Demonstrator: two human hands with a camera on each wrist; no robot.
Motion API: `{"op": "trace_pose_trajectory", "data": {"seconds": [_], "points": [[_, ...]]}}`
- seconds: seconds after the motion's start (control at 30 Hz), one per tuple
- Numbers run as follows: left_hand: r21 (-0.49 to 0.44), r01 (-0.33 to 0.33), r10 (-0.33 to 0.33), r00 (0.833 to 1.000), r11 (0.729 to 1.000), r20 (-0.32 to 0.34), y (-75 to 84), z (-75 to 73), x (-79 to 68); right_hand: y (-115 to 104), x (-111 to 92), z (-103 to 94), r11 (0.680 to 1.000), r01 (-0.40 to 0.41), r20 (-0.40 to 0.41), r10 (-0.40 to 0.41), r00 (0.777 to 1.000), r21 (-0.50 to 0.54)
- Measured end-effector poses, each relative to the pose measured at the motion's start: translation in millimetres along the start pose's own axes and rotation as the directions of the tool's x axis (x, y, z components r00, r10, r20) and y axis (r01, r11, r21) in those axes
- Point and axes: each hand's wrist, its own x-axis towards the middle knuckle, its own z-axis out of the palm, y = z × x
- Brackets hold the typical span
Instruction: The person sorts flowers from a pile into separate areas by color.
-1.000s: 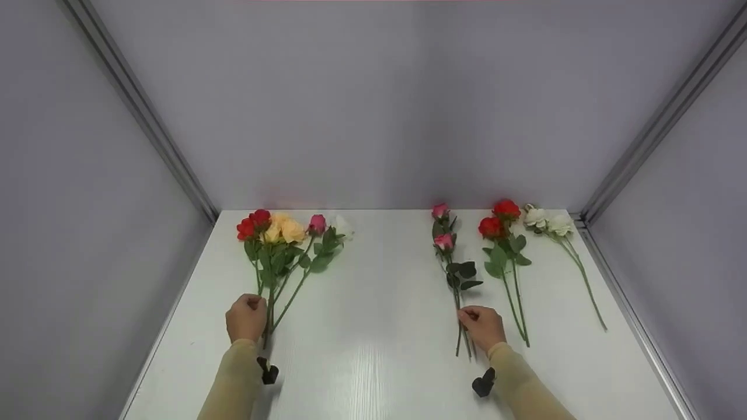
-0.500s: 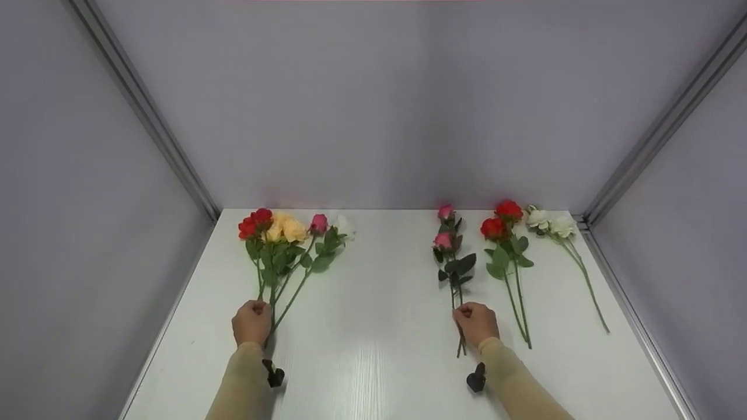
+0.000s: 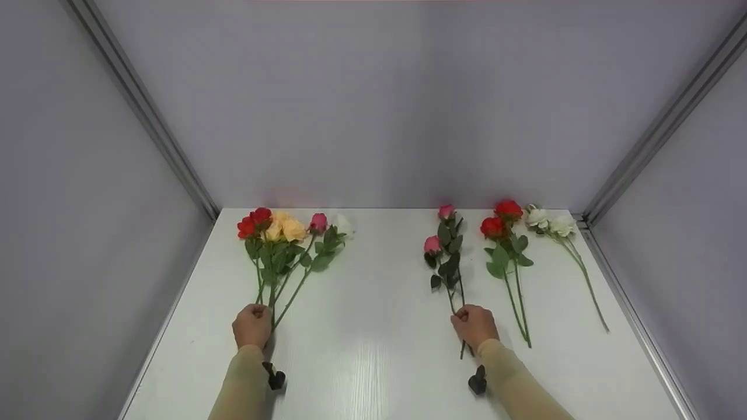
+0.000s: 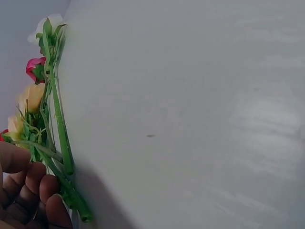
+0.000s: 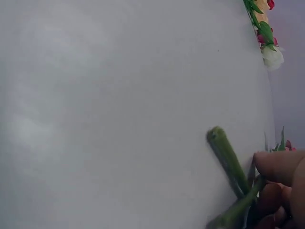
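On the left of the table, in the head view, my left hand pinches the lower stems of the red roses. Beside these, yellow roses, a pink rose and a white rose fan out, their stems converging by that hand. In the left wrist view, cut stem ends stick out past the curled fingers. My right hand pinches the crossing stems of two pink roses with dark leaves. Their green stem ends show beyond the thumb and fingers in the right wrist view.
To the right lie two red roses and, farther over, white roses with long bare stems. Grey panels enclose the white table at the back and both sides. A black wrist device hangs at each sleeve.
The right hand has shifted slightly left, and the lower pink rose's head has swung left, spreading the pair. The left hand has moved slightly right and down along the stems.
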Motion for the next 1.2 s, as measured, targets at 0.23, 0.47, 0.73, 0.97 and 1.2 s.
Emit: {"op": "trace_pose_trajectory", "data": {"seconds": [0.23, 0.47, 0.73, 0.97, 1.2], "points": [[-0.017, -0.002, 0.002, 1.0, 1.0, 0.004, 1.1, -0.2, -0.6, -3.3, -9.5, -6.0, 0.998, -0.002, -0.042, 0.004, 0.999, 0.055], [-0.027, 0.006, -0.006, 1.0, 1.0, -0.006, 1.4, -2.7, 1.3, 1.4, -14.5, -8.9, 0.999, 0.004, -0.054, -0.002, 0.999, 0.042], [-0.013, 0.005, -0.005, 1.0, 1.0, -0.007, 2.3, -1.6, -3.3, 5.9, -12.5, -6.4, 1.0, -0.016, -0.021, 0.015, 1.0, -0.012], [-0.014, -0.02, 0.02, 1.0, 1.0, -0.005, -0.5, -0.7, -2.7, 4.1, -12.9, -3.9, 0.999, 0.022, -0.015, -0.023, 1.0, -0.043], [0.005, -0.059, 0.059, 0.998, 0.998, -0.019, 0.2, -1.3, -0.3, 3.9, -9.7, -1.1, 0.999, 0.026, 0.002, -0.026, 1.0, -0.031]]}}
